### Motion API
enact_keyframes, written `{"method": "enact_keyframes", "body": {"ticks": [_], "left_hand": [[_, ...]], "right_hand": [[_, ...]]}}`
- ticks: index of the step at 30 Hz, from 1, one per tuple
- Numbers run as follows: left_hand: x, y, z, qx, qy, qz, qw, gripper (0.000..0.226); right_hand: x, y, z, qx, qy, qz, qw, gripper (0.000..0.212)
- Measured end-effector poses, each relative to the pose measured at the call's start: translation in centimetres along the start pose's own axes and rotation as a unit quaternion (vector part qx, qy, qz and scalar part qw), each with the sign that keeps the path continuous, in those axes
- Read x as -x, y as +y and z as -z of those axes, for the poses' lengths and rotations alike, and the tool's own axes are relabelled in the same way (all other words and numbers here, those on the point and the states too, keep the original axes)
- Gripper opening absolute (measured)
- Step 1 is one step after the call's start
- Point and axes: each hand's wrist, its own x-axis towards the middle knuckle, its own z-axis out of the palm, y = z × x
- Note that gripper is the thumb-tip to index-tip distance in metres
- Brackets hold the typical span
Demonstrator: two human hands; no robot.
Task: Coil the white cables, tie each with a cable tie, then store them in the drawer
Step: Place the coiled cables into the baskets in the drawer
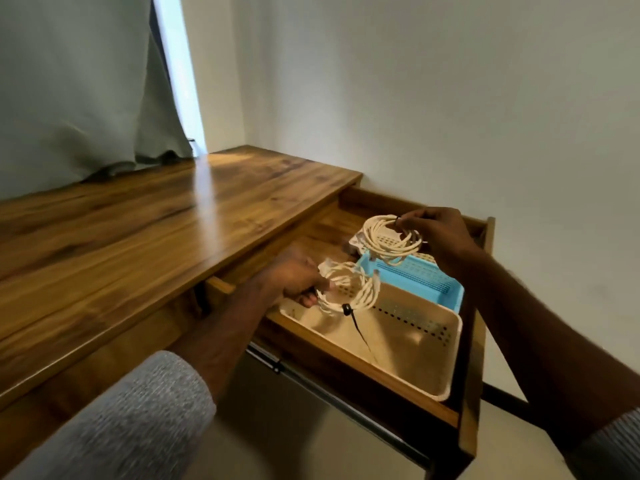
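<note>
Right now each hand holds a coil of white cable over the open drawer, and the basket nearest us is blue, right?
Not quite. The head view shows the nearest basket is cream; the blue basket sits behind it. Each hand, left and right, does hold a coil over the open drawer.

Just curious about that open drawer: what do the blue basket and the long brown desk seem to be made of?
The blue perforated basket looks like moulded plastic: even colour, rows of punched holes. The long brown desk top looks like wood or wood-look laminate, with grain streaks and a glossy sheen.
</note>
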Motion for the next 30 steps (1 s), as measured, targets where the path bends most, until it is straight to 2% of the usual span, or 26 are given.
{"method": "enact_keyframes", "body": {"ticks": [3, 9, 19, 24, 30], "left_hand": [[-1.5, 0.7, -3.0, -0.072, -0.044, 0.003, 0.996, 0.023], [-3.8, 0.6, -6.3, -0.142, -0.103, 0.007, 0.984, 0.035], [-4.7, 0.4, -8.0, -0.175, -0.208, 0.014, 0.962, 0.027], [-4.9, 0.5, -9.8, -0.186, -0.195, -0.036, 0.962, 0.021], [-5.2, 1.1, -9.7, -0.193, -0.189, -0.051, 0.961, 0.036]], "right_hand": [[-0.5, 2.0, 1.6, 0.021, 0.016, -0.02, 0.999, 0.008], [-1.5, 5.1, 1.1, 0.06, 0.039, -0.044, 0.996, 0.007], [-3.4, 7.2, 1.2, 0.108, 0.084, -0.097, 0.986, 0.009], [-3.3, 8.4, 1.9, 0.132, 0.125, -0.117, 0.976, 0.012], [-3.3, 9.1, 1.9, 0.188, 0.124, -0.138, 0.965, 0.013]]}}
